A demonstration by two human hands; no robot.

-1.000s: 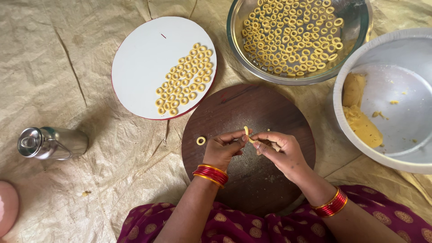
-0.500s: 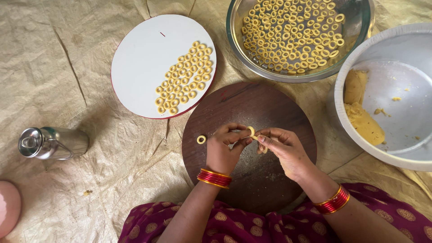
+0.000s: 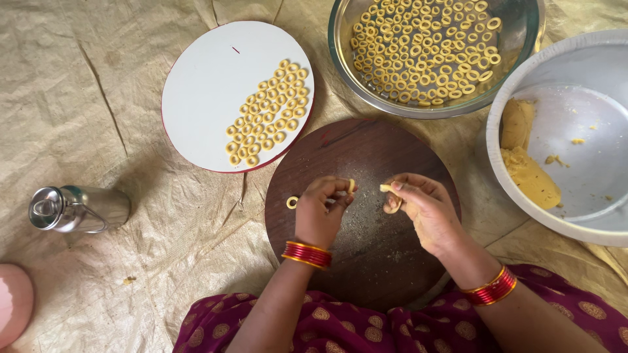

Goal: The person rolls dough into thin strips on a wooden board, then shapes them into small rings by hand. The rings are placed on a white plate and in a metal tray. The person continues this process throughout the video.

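Note:
Over a round dark wooden board [image 3: 366, 261], my left hand [image 3: 322, 209] pinches a small piece of yellow dough [image 3: 351, 185] at its fingertips. My right hand [image 3: 422, 208] is just to the right and holds a lump of the same dough [image 3: 388, 190], the two hands a little apart. One finished dough ring [image 3: 292, 202] lies on the board left of my left hand. Both wrists wear red and gold bangles.
A white round plate [image 3: 203, 78] with several dough rings lies at the upper left. A glass bowl [image 3: 340, 39] full of rings stands behind the board. A white basin [image 3: 589, 72] with dough [image 3: 526, 167] is on the right. A steel bottle [image 3: 75, 209] lies at left, a pink object [image 3: 13, 310] at the lower left corner.
My hands have drawn apart, splitting the dough strip: a small piece stays in the left fingertips, the rest in the right. The ring on the board has not moved.

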